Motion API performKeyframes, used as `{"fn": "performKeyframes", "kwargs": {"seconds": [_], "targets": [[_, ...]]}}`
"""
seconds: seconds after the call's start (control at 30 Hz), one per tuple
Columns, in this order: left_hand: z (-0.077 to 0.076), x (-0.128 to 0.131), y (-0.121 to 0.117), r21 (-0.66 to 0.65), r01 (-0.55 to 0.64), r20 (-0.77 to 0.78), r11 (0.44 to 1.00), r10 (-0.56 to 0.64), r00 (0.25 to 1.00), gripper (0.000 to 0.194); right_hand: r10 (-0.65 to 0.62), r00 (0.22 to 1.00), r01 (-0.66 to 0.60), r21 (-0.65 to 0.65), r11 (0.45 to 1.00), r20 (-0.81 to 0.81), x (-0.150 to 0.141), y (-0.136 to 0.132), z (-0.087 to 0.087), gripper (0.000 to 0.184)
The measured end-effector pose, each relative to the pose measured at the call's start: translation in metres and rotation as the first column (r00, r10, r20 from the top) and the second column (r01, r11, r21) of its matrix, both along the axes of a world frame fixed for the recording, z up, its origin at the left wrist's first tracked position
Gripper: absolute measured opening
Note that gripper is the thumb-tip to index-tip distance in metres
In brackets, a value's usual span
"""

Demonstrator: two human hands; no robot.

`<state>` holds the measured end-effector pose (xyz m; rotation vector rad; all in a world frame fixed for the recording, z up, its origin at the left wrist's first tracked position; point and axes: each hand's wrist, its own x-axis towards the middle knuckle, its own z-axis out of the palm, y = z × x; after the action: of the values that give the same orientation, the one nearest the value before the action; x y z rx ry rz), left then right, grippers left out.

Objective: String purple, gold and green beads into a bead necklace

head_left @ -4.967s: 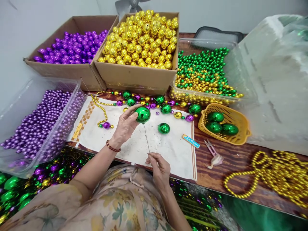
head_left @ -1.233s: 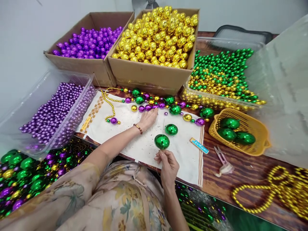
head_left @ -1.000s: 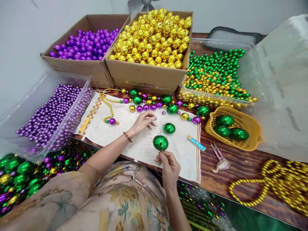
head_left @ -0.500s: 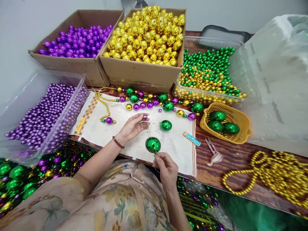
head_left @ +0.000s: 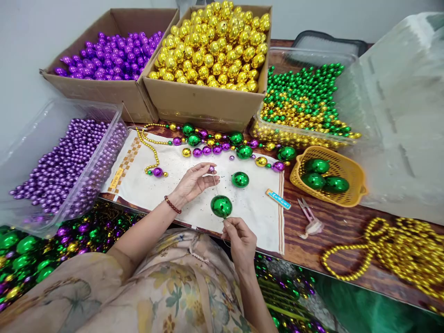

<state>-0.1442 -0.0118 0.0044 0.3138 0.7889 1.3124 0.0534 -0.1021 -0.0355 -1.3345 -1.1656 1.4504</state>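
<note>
Between thumb and forefinger, my left hand (head_left: 196,181) pinches a small purple bead (head_left: 212,169), its other fingers loosely extended. From that bead a thin string (head_left: 217,186) runs down to a large shiny green bead (head_left: 221,206), which hangs above the white cloth (head_left: 166,185). My right hand (head_left: 240,238) is closed in a pinch on the string just below the green bead. Another large green bead (head_left: 240,179) lies on the cloth to the right. Behind my hands, a strand of mixed purple, gold and green beads (head_left: 217,149) crosses the cloth.
Boxes of purple beads (head_left: 114,58) and gold beads (head_left: 211,51) stand at the back. Clear bins flank the cloth. On the right are a yellow basket (head_left: 362,189) with green beads, small snips (head_left: 308,215), a blue-orange packet (head_left: 278,199) and gold bead strands (head_left: 409,249).
The large green bead on the string sits slightly higher, a little farther above my right hand. Both hands keep their pinches; the view has shifted slightly.
</note>
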Motion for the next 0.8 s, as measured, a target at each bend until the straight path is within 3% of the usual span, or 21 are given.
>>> {"fn": "performKeyframes", "kwargs": {"seconds": [0.23, 0.37, 0.53, 0.63, 0.73, 0.8], "targets": [[0.001, 0.019, -0.009, -0.001, 0.057, -0.160, 0.998, -0.057, 0.985, 0.033, -0.079, 0.995, 0.073, -0.096, 0.993, -0.061, -0.017, 0.010, 0.011, 0.030], [0.002, 0.039, -0.017, 0.016, 0.028, -0.128, 0.999, -0.025, 0.991, 0.038, -0.099, 0.991, 0.092, -0.079, 0.993, -0.089, -0.032, 0.014, 0.013, 0.030], [0.000, 0.047, -0.014, 0.049, 0.038, -0.297, 0.998, -0.022, 0.955, 0.035, 0.055, 0.998, -0.057, -0.041, 0.998, -0.042, -0.017, 0.019, 0.010, 0.029], [0.000, 0.044, -0.013, 0.100, 0.228, -0.447, 0.969, -0.161, 0.880, 0.020, -0.067, 0.997, 0.065, 0.042, 0.997, 0.035, 0.003, 0.031, 0.010, 0.033], [0.001, 0.045, -0.016, 0.104, 0.494, -0.623, 0.863, -0.331, 0.709, 0.010, -0.190, 0.981, 0.193, 0.084, 0.978, -0.038, 0.011, 0.046, 0.014, 0.032], [0.002, 0.047, -0.018, 0.083, 0.576, -0.719, 0.813, -0.351, 0.600, 0.009, -0.245, 0.959, 0.257, 0.072, 0.964, -0.145, 0.011, 0.054, 0.019, 0.026]]}}
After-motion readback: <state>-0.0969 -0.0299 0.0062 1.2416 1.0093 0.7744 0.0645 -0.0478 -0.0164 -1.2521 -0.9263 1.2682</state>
